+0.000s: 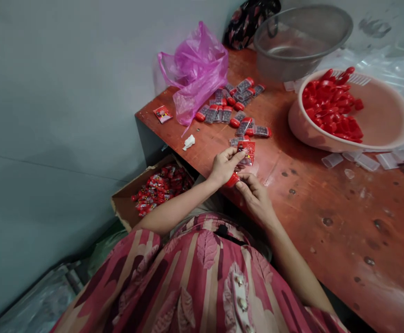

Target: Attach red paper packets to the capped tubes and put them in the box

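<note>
Close to the table's front edge, my left hand (225,165) is closed, its thumb and fingers pinching a small red printed packet (249,157). Just below it, my right hand (257,196) is closed on a glossy red plastic piece (232,180), which also lies against the left hand's underside. Fingers hide much of this piece, so I cannot tell whether a clear container is attached. Beyond my hands lie several small clear containers with red caps (245,126) and dark contents. Another red printed packet (162,114) rests flat near the left table edge.
A pink basin (389,106) of red plastic pieces (330,111) stands right, before a grey basin (302,55). Clear plastic sleeves (366,162) lie beside it. A purple bag (202,64) and white scrap (188,142) are left. Below, a cardboard box (121,196) holds red wrapped items.
</note>
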`<move>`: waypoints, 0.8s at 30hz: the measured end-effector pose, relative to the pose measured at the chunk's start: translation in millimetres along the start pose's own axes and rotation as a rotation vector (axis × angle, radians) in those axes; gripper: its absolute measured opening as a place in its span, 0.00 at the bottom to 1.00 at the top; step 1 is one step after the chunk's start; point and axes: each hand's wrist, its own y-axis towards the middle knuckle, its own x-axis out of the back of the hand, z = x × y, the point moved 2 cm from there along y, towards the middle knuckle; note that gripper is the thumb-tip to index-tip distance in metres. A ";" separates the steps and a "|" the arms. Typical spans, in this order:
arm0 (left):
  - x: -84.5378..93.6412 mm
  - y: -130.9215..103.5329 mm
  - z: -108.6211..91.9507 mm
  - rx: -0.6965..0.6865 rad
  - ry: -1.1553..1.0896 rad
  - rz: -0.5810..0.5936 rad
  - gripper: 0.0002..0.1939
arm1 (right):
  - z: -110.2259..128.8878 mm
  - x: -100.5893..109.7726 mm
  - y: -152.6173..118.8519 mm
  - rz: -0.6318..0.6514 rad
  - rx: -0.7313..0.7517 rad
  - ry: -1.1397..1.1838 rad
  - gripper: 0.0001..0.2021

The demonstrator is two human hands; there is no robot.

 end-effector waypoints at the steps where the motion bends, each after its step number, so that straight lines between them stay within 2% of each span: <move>1: -0.1 -1.0 0.1 -0.016 0.027 0.012 0.14 | 0.0 0.6 -1.0 0.017 -0.028 0.035 0.12; 5: -2.6 -3.1 3.1 -0.013 0.055 0.065 0.14 | 0.7 -2.8 -6.8 0.051 -0.143 0.153 0.12; 8: -3.9 -4.1 7.2 0.046 0.020 0.085 0.15 | 4.8 -8.6 -12.3 -0.019 -0.125 0.141 0.11; 12: -3.1 -6.8 9.7 0.067 0.025 0.077 0.15 | 13.3 -14.5 -17.6 -0.139 0.010 -0.087 0.09; 17: -0.8 -5.0 9.3 0.002 0.082 0.041 0.14 | 14.7 -14.6 -13.7 -0.200 0.067 -0.373 0.10; 19: 0.0 -2.0 9.2 -0.014 0.073 0.046 0.14 | 12.5 -13.1 -9.3 -0.195 0.071 -0.407 0.11; 24: 1.0 6.1 4.9 0.010 -0.055 0.012 0.14 | 8.1 -11.6 -0.8 -0.064 0.133 -0.383 0.15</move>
